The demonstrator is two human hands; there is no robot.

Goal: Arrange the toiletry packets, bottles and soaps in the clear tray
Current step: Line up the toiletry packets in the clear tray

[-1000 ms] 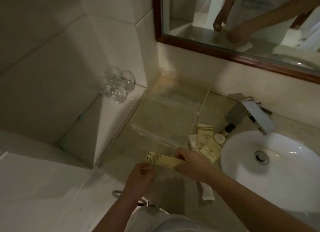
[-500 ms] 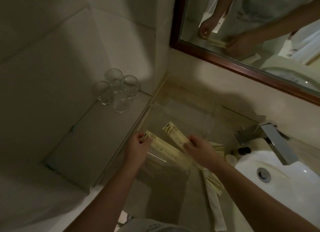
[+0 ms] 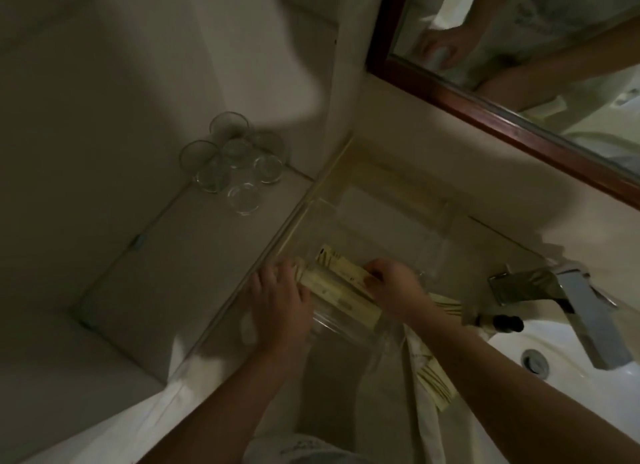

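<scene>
The clear tray [image 3: 391, 221] stands on the counter in the corner below the mirror. Two long cream packets [image 3: 339, 287] lie side by side at the tray's near left end. My left hand [image 3: 280, 297] presses on their left ends and my right hand [image 3: 391, 287] grips their right ends. More cream packets [image 3: 436, 384] lie on the counter to the right of the tray, partly under my right forearm. A small dark-capped bottle [image 3: 502, 323] lies near the tap.
Several upturned glasses [image 3: 232, 162] stand on the tiled ledge at the left. A chrome tap [image 3: 568, 297] overhangs the white basin [image 3: 540, 363] at the right. A wood-framed mirror [image 3: 502, 113] hangs above. A white cloth [image 3: 429, 425] lies beside the basin.
Both hands have carried the two long packets forward from the counter's front into the tray's near end. The packets now lie closer together, parallel. The view has shifted toward the corner.
</scene>
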